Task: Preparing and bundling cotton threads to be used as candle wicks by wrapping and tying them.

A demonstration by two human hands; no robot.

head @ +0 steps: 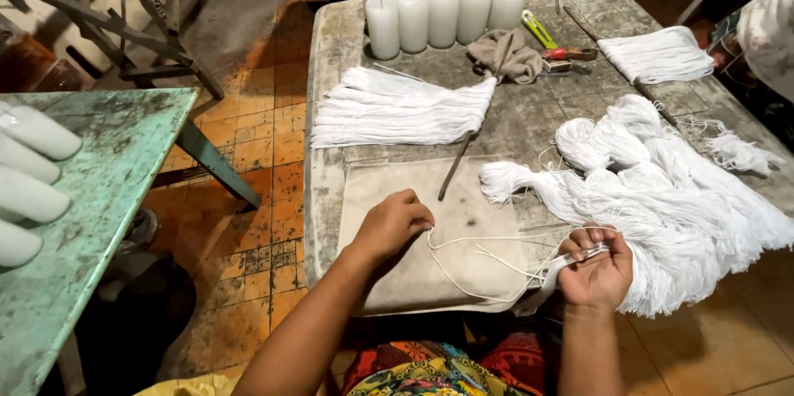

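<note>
String (488, 260) was stretched over the beige board (413, 280) between your hands. Your left hand (393, 226) pinched one end, your right hand (597, 268) closed around several strands; even tension was best kept there.

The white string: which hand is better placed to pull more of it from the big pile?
Probably the right hand. It already holds the string beside the pile. The left hand pinches the string's other end over the cloth, farther from the pile.
</note>
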